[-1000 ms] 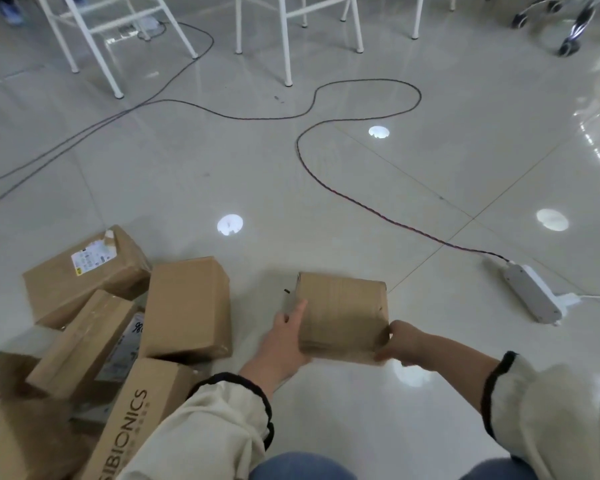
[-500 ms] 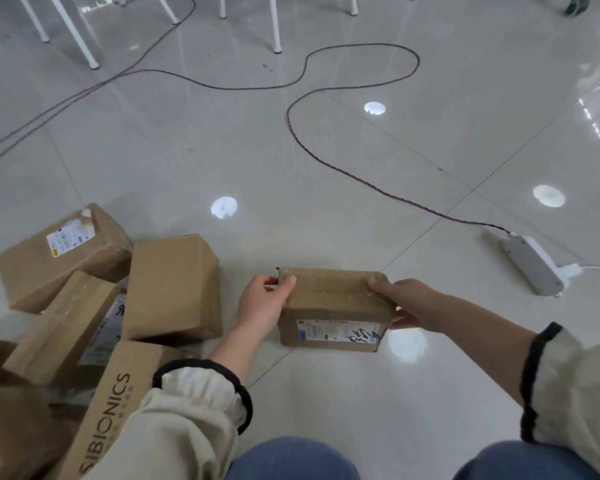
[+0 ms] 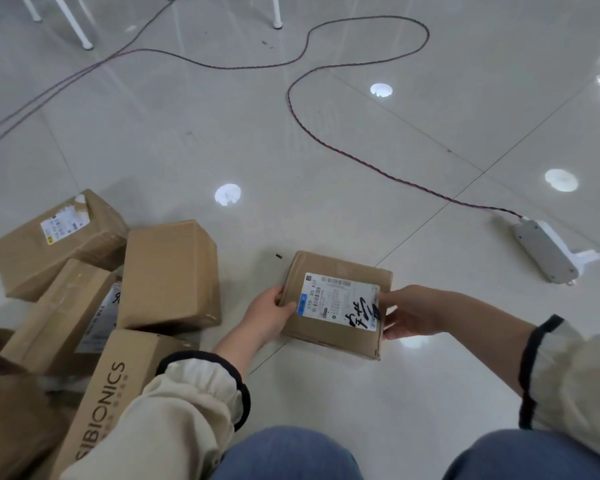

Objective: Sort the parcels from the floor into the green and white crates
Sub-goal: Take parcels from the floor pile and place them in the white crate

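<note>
A small flat cardboard parcel [image 3: 329, 336] with a white shipping label and black handwriting facing up is held just above the floor. My left hand [image 3: 265, 317] grips its left edge, thumb on top. My right hand [image 3: 407, 311] grips its right edge, thumb on the label's corner. A pile of several brown parcels lies on the floor at the left: a plain box [image 3: 168, 275], a labelled box [image 3: 54, 242], a long box [image 3: 58, 313] and one printed SIBIONICS [image 3: 108, 396]. No green or white crate is in view.
A white power strip [image 3: 548, 252] lies on the floor at the right, with a red-blue twisted cable [image 3: 326, 147] looping back across the tiles. White table legs [image 3: 73, 24] stand at the top left. Grey cables run diagonally past them. My knees in jeans fill the bottom edge.
Both hands have turned the parcel over: its plain side faced up, then the label showed on the front side, and now the label faces up.
</note>
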A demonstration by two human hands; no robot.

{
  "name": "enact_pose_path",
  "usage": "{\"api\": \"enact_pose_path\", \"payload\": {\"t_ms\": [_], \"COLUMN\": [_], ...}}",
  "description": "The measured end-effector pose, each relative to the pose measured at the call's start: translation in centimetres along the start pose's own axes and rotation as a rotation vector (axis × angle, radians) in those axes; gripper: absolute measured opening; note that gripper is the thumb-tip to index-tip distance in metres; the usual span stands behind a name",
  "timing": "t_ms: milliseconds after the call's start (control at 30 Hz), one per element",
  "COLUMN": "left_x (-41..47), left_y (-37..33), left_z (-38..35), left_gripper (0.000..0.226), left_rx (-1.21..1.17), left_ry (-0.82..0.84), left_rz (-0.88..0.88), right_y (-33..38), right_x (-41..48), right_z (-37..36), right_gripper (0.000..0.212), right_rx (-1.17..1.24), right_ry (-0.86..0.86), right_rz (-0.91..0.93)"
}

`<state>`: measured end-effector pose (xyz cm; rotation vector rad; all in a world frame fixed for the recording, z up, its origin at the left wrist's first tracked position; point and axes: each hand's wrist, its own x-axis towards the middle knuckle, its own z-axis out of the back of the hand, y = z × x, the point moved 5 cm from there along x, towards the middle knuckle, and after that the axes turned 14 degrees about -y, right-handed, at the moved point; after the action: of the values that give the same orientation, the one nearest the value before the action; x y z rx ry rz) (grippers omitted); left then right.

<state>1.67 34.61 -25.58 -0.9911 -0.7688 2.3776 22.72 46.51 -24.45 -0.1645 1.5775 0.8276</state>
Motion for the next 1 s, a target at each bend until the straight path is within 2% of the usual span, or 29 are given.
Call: {"api": "enact_pose_path", "payload": {"t_ms": [100, 200, 267, 333, 367, 433, 500, 567, 633, 700, 833, 933, 1000], "left_x": [0.2, 0.3, 0.2, -0.3, -0.7, -1.5, -1.8, -1.5, -1.1, -0.8, -1.5, -1.9, -1.7], "left_y": [0.6, 1.0, 1.5, 2.3, 2.6, 2.9, 2.7, 2.1, 1.5, 1.2, -0.4, -0.9, -0.3], "left_z": [-0.4, -0.3, 0.6, 1.5, 1.7, 1.3, 0.7, 0.6, 0.8, 0.7, -0.8, -1.4, -1.0], "left_gripper": [0.047, 0.053, 0.062, 0.069, 0.067, 0.056, 0.045, 0.049, 0.058, 0.064, 0.074, 0.064, 0.049], "left_rx": [0.035, 0.015, 0.042, 0.111, 0.140, 0.114, 0.020, -0.068, -0.154, -0.235, -0.300, -0.252, -0.137], "left_ry": [-0.001, -0.031, -0.097, -0.106, -0.046, 0.104, 0.122, 0.028, -0.070, -0.098, 0.050, 0.118, 0.065], "left_rz": [0.005, 0.029, 0.097, 0.251, 0.335, 0.440, 0.427, 0.359, 0.312, 0.269, 0.140, 0.078, 0.113], "right_y": [-0.7, -0.4, 0.7, 2.4, 2.9, 3.0, 2.5, 2.3, 2.0, 1.3, -1.0, -1.8, -1.1], "right_x": [0.2, 0.4, 1.2, 1.3, 1.3, 1.6, 2.0, 1.8, 1.5, 1.4, 1.3, 0.9, 1.3], "right_z": [0.2, 0.6, 1.5, 1.7, 1.3, 0.5, 0.2, 0.5, 1.1, 1.7, 1.7, 1.3, 1.6], "right_gripper": [0.027, 0.037, 0.054, 0.066, 0.066, 0.057, 0.041, 0.028, 0.030, 0.034, 0.033, 0.036, 0.048], "right_rx": [-0.063, -0.281, -0.407, -0.547, -0.613, -0.747, -0.831, -0.869, -0.910, -0.940, -0.769, -0.601, -0.520], "right_ry": [-0.035, -0.137, -0.337, -0.494, -0.501, -0.456, -0.415, -0.396, -0.379, -0.334, -0.068, 0.096, 0.033], "right_rz": [-0.021, 0.022, 0.175, 0.435, 0.534, 0.607, 0.593, 0.559, 0.515, 0.448, 0.130, -0.004, 0.065]}}
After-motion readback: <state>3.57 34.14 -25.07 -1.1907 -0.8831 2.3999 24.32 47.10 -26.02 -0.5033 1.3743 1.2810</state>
